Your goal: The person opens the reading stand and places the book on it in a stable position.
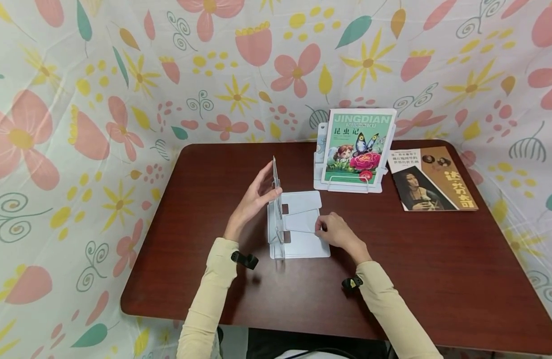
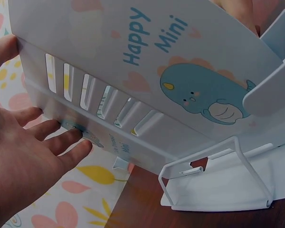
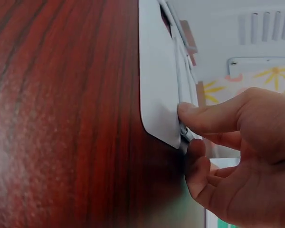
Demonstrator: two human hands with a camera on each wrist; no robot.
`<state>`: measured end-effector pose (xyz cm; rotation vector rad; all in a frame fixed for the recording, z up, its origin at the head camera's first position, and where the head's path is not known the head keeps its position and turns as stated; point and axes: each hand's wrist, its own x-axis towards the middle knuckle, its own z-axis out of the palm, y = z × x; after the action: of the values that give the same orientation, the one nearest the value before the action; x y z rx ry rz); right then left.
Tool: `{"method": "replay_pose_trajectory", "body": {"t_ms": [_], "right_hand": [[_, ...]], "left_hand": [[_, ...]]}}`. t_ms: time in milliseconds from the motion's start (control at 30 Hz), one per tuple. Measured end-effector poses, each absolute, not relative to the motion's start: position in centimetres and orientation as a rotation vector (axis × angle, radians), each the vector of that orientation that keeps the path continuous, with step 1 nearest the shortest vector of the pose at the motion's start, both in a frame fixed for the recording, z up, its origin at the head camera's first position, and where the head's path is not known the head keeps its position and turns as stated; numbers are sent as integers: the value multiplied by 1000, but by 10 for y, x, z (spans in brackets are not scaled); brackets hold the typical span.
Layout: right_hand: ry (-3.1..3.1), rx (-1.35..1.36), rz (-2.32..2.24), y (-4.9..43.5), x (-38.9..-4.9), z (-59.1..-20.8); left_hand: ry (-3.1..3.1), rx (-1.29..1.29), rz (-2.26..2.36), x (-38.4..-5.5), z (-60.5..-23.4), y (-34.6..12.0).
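Observation:
A white metal book stand (image 1: pixel 301 248) lies open on the table, its base flat and its printed panel (image 2: pixel 133 71) upright, nearly edge-on in the head view. My left hand (image 1: pixel 255 197) holds that panel by its edge, thumb over one side and fingers spread against the other. Slots and a blue dinosaur show on the panel in the left wrist view. At the base's right side, my right hand (image 1: pixel 337 231) pinches the end of a narrow support flap (image 1: pixel 302 221) between thumb and fingers. A wire page holder (image 2: pixel 218 206) sticks out near the hinge.
Behind and to the right stands a second book stand (image 1: pixel 320 149) bearing a green children's book (image 1: pixel 358 144). A brown book (image 1: pixel 433 179) lies flat at the table's (image 1: pixel 437 279) right rear. Floral cloth (image 1: pixel 240 65) hangs behind the table.

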<state>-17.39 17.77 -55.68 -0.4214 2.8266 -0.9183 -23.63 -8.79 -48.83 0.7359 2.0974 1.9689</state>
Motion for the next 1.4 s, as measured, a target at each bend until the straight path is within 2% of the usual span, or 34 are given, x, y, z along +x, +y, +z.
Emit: {"method": "replay_pose_trajectory", "body": {"t_ms": [467, 1400], "right_hand": [[2683, -746, -1229, 195, -181, -573], [2628, -728, -1353, 201, -176, -579]], "left_hand": [[2081, 733, 1937, -237, -487, -65], [2350, 698, 1713, -225, -486, -22]]}}
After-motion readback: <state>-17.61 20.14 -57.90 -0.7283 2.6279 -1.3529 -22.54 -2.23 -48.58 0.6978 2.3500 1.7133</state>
